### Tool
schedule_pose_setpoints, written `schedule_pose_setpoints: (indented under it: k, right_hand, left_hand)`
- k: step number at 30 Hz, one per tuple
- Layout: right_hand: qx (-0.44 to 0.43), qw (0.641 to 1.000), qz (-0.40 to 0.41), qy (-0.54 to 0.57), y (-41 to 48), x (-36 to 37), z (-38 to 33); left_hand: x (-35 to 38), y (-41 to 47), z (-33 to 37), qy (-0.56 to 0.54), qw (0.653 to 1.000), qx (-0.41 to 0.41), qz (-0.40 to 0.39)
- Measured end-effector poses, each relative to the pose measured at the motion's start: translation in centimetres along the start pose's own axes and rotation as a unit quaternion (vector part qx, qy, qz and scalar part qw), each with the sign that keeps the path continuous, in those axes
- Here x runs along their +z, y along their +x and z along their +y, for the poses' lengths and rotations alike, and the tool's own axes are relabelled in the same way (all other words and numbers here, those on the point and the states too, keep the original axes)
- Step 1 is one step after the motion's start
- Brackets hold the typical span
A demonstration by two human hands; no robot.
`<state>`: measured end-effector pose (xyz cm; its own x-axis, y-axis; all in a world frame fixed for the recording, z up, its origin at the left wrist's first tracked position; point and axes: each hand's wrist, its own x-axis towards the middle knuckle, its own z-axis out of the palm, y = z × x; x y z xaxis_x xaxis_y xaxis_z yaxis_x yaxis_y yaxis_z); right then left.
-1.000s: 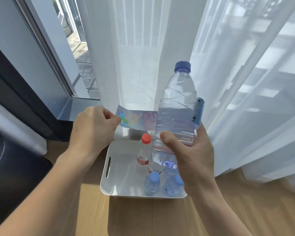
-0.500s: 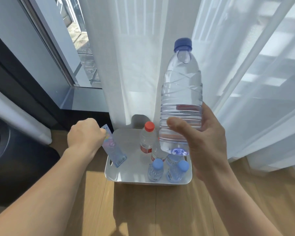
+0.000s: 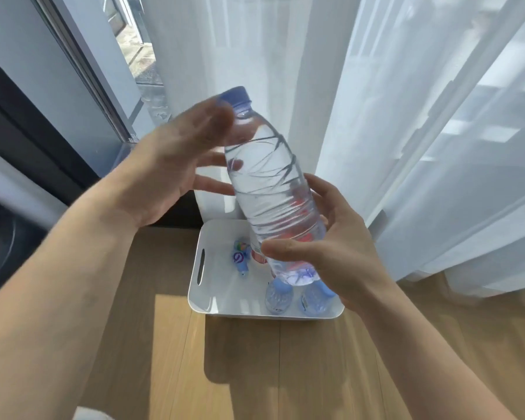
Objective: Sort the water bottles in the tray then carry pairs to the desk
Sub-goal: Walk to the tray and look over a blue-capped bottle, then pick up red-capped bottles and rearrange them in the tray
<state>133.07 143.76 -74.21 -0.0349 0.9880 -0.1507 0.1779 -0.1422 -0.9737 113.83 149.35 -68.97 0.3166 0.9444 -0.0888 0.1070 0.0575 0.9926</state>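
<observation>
Right hand [image 3: 343, 259], centre right: fingers wrapped around lower body of large clear bottle [image 3: 273, 189], blue cap tilted to upper left. Left hand [image 3: 176, 165], centre left: blurred, fingers spread wide beside bottle neck. White tray [image 3: 212, 301], lower centre, on wooden floor: small blue-capped bottles [image 3: 279, 295], crumpled label [image 3: 240, 256]

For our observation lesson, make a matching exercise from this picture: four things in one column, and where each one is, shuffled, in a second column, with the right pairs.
Things
1. big bottle
2. peeled label
3. left hand
4. white tray

Places
A. on the wooden floor by the curtain
B. open beside the bottle's neck
C. lying loose inside the tray
D. held tilted in the right hand

Pairs: 1-D, 2-C, 3-B, 4-A
</observation>
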Motion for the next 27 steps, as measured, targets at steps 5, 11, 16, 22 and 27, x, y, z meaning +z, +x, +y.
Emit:
schedule_pose_setpoints:
  k: [5,11,16,22,27]
  right_hand:
    - [-0.02,0.985,-0.025,-0.167,0.0,0.9,1.1]
    - [-0.002,0.979,0.071,-0.19,0.8,-1.5,0.6]
    - [0.019,0.982,0.068,-0.177,0.6,-1.9,0.8]
    - [0.024,0.98,0.083,-0.181,1.0,-2.4,0.9]
    - [0.019,0.983,0.066,-0.173,0.9,-2.4,0.9]
  left_hand:
    - [0.3,-1.0,0.3,0.1,0.992,-0.041,0.059]
    - [1.3,-0.2,-4.9,0.316,0.929,-0.139,0.131]
    - [0.2,0.1,-7.9,0.452,0.871,-0.151,0.116]
    - [0.8,-0.3,-13.6,0.474,0.852,-0.217,0.04]
    - [1.5,-0.7,-16.0,0.489,0.833,-0.26,0.002]
